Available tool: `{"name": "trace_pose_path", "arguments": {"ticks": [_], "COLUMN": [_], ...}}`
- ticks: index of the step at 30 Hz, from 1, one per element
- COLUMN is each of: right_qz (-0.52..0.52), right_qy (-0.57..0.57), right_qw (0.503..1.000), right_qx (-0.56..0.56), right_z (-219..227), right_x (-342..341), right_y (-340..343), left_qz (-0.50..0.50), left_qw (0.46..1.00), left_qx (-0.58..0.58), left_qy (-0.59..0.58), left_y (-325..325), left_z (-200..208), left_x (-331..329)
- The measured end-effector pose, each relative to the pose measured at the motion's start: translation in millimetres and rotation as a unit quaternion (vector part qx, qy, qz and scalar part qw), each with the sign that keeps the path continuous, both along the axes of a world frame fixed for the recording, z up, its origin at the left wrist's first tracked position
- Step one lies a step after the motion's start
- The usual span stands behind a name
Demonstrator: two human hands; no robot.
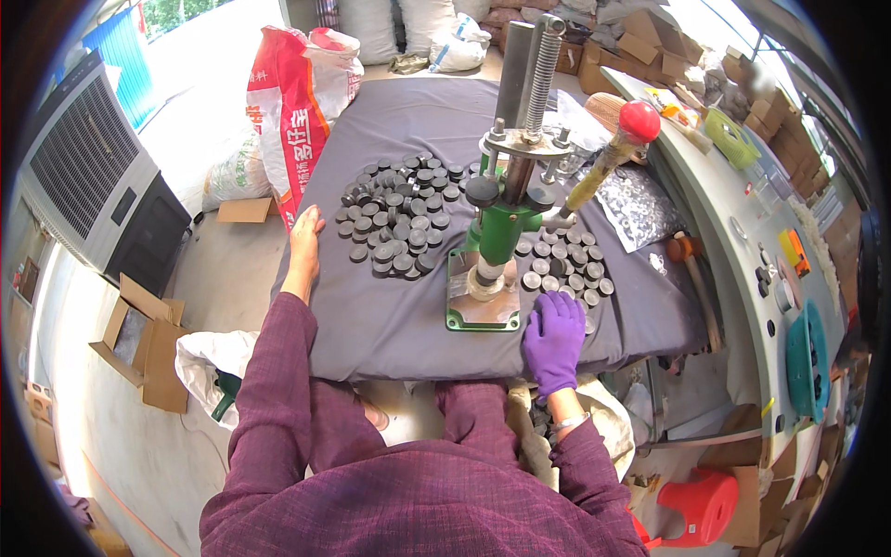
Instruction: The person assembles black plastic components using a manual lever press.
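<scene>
A green hand press (498, 232) stands on the cloth-covered table (390, 325), its red-knobbed lever (603, 167) raised to the right. Left of it lies a loose pile of dark round caps (394, 213). To its right is a smaller group of round caps (571, 265) with pale, shiny faces. My bare left hand (305, 249) rests at the table's left edge, fingers stretched forward, with no cap visible in it. In a purple glove, my right hand (555, 339) lies palm down beside the press base, fingers out at the near caps. What is under its palm is hidden.
A clear bag of small pale parts (640, 206) lies at the table's right, near a wooden-handled hammer (691, 265). Further right runs a side bench (756, 218) with a teal basket (800, 362). A red stool (701, 506) and an air cooler (88, 167) stand on the floor.
</scene>
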State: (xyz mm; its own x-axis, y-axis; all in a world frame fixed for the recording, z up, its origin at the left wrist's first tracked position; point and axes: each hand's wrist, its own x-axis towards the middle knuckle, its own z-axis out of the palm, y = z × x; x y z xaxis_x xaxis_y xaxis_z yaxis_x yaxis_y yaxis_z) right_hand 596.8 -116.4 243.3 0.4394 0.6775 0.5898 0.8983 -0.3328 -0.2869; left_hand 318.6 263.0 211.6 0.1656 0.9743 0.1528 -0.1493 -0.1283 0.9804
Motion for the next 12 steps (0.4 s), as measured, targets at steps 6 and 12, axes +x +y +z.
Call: {"name": "trace_pose_path", "arguments": {"ticks": [6, 12], "right_qz": [-0.007, -0.003], "right_qy": [-0.011, -0.007], "right_qw": [1.000, 1.000], "right_qx": [0.002, -0.021], "right_z": [-1.2, -2.1], "right_x": [0.7, 3.8], "right_y": [-0.3, 0.0], "left_qz": [0.008, 0.033], "left_qw": [0.998, 0.957], "left_qx": [-0.004, 0.123], "left_qy": [0.064, 0.261], "left_y": [-29.1, -17.3], "left_z": [6.9, 26.4], "left_x": [-7.3, 17.5]}}
